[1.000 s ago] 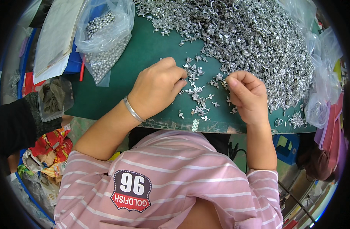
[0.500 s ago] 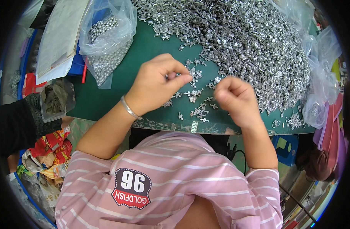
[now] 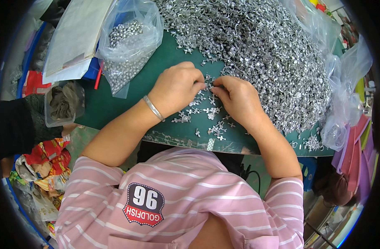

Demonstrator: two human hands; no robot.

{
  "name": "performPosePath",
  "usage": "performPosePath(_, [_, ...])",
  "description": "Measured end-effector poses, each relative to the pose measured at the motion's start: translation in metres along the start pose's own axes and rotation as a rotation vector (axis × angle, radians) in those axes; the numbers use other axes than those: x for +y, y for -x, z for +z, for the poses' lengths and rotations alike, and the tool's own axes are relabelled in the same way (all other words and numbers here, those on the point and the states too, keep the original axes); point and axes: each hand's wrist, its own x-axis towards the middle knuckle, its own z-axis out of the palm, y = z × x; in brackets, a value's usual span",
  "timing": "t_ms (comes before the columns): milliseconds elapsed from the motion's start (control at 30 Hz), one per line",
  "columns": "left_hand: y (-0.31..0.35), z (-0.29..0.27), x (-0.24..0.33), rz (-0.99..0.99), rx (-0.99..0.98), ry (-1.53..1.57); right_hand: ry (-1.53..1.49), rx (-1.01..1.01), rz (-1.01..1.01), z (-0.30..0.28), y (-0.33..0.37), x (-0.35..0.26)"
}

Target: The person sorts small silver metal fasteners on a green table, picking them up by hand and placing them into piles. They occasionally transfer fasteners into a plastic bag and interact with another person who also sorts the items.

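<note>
Closely, two hands meet over small metal pieces on a green surface

Just in from the middle of the front edge of the green surface (image 3: 165,52), the left hand (image 3: 176,86) and the right hand (image 3: 239,97) are bent toward each other, their fingertips nearly together. On each, thumb and forefinger are drawn into a pinch, the other fingers curled behind; whether a piece is caught between the tips I cannot tell, being too small and partly covered. A silvery bracelet (image 3: 153,108) circles the left wrist.

Loose metal pieces (image 3: 217,128), silvery and branching, lie scattered beneath and between the hands and on toward the front edge, where a pale patterned strip (image 3: 210,144) is stuck. A great heap (image 3: 273,54) of similar silvery bits covers the far right part of the surface, its slope beside the right hand. Near the right front corner sits a small separate cluster (image 3: 313,143), with clear plastic bags (image 3: 343,91) along the right edge.

Toward the left edge stand a clear bag (image 3: 132,52) of round silvery beads, a red stick (image 3: 98,77) and some papers (image 3: 76,31). By the left front corner, a clear tub (image 3: 59,123) contains dark cloth (image 3: 64,101); another person's dark sleeve (image 3: 9,126) reaches in beside it.
</note>
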Motion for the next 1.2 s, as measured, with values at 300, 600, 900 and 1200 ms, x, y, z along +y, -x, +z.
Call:
performPosePath(300, [0.004,-0.004,0.002,0.150,0.082,0.071,-0.503,-0.020,0.226,-0.011,0.000,0.004])
performPosePath(600, [-0.002,-0.008,-0.003,-0.089,-0.001,0.400,-0.006,-0.013,0.024,-0.002,-0.023,0.005])
performPosePath(900, [-0.013,-0.026,-0.017,-0.536,-0.015,1.219,-0.757,-0.138,0.323,-0.023,-0.037,0.014])
performPosePath(1200, [-0.011,-0.031,-0.019,-0.261,0.054,0.228,-1.250,-0.122,0.477,-0.034,-0.043,0.023])
